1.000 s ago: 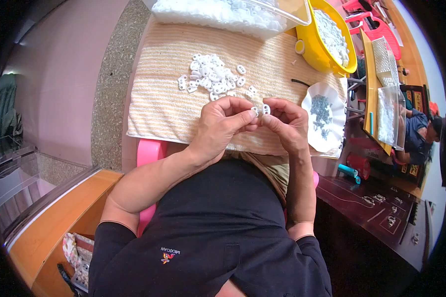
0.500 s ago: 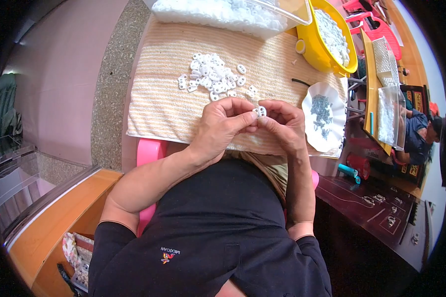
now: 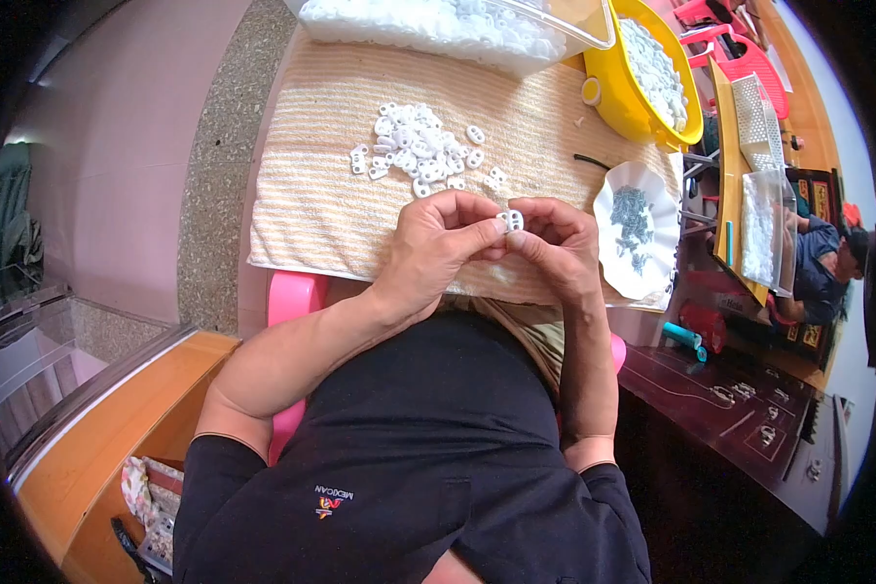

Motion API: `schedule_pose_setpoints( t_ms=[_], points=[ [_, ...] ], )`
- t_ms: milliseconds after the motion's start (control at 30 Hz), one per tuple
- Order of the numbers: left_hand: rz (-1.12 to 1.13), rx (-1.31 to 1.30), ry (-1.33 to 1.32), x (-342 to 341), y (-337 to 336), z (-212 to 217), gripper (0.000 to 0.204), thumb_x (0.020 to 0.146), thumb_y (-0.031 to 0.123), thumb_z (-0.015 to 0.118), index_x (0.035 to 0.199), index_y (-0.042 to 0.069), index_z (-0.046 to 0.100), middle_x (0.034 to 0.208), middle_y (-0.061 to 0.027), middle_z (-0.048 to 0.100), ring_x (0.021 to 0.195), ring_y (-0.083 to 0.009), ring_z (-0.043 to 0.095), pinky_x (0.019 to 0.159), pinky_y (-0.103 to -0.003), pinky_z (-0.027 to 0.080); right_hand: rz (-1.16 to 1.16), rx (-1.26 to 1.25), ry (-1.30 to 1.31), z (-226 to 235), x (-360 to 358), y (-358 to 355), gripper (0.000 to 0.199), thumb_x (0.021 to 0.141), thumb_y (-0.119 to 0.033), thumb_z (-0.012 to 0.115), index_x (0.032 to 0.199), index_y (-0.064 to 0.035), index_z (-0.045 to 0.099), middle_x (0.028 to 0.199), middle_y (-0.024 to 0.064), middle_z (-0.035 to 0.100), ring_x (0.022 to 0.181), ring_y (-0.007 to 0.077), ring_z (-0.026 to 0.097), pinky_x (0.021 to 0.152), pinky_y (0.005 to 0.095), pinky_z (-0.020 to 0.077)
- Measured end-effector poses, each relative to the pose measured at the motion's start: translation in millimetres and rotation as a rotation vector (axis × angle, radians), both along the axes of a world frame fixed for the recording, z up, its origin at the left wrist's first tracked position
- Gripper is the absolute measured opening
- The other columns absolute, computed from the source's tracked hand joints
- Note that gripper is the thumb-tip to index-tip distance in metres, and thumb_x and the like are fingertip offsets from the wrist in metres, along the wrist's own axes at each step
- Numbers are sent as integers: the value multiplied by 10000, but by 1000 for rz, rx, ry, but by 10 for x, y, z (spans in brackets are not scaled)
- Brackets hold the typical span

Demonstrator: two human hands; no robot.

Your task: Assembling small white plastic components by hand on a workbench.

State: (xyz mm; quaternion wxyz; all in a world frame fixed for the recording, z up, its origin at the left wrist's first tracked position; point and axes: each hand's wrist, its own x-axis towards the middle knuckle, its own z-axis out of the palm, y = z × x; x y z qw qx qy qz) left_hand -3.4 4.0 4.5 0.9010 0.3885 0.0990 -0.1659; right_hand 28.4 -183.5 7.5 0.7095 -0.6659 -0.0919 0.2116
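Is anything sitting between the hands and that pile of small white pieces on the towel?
Nothing visible does. The left hand and right hand pinch one small white piece together, and only bare striped towel lies between them and the pile of white pieces. The white dish sits off to the right.

pink wall [image 3: 117, 146], speckled stone floor [image 3: 214, 175], wooden counter [image 3: 97, 428]

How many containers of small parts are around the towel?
3: a clear bin at the towel's far edge, a yellow bowl far right, a white dish right of the hands. More may be hidden.
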Motion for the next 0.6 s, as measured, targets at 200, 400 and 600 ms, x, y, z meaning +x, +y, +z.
schedule_pose_setpoints(
  t_ms=[200, 400, 600],
  points=[
    [-9, -1, 5, 4, 3, 9, 134, 861, 42, 669, 974, -1, 609, 869, -83, 660, 752, -135, 640, 716, -260, 546, 0, 15, -12, 17, -6, 10, 291, 838, 39, 669, 1118, 62, 593, 945, 122, 680, 844, 185, 673, 780, 284, 551],
    [-24, -10, 25, 5, 9, 10, 135, 860, 47, 672, 972, 0, 613, 870, -88, 667, 753, -135, 640, 713, -262, 546, -13, 66, 29, 12, -16, 5, 289, 833, 39, 674, 1110, 67, 597, 947, 129, 679, 847, 192, 673, 785, 291, 553],
    [-33, -22, 40, 8, 13, 0, 140, 859, 53, 674, 975, -2, 617, 881, -95, 673, 758, -137, 644, 717, -267, 552, -21, 35, 32, -24, -9, -13, 295, 826, 47, 674, 1111, 71, 599, 955, 141, 680, 851, 200, 675, 793, 302, 559]
  ],
)
